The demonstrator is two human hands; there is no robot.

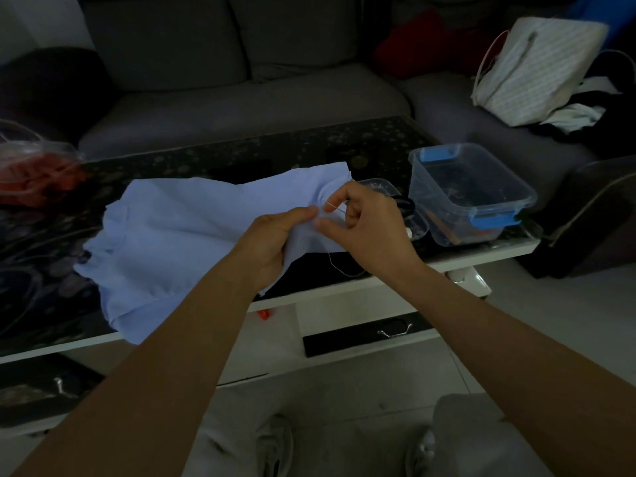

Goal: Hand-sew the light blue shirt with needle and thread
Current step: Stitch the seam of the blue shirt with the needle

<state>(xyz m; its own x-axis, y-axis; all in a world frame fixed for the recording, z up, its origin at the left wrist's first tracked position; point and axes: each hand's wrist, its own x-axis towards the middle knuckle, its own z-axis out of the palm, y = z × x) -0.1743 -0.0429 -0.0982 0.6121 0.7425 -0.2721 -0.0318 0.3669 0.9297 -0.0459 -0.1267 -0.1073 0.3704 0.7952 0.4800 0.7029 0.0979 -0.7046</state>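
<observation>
The light blue shirt lies spread across the dark patterned coffee table. My left hand grips a fold of the shirt near its right end, thumb on top. My right hand pinches a thin needle that pokes out of the cloth just beyond my left thumb. A pale thread loops down below the shirt onto the table edge under my right wrist.
A clear plastic box with blue clips stands right of my hands, a small clear lid and black scissors beside it. A red-filled plastic bag sits far left. A grey sofa with a striped bag lies behind.
</observation>
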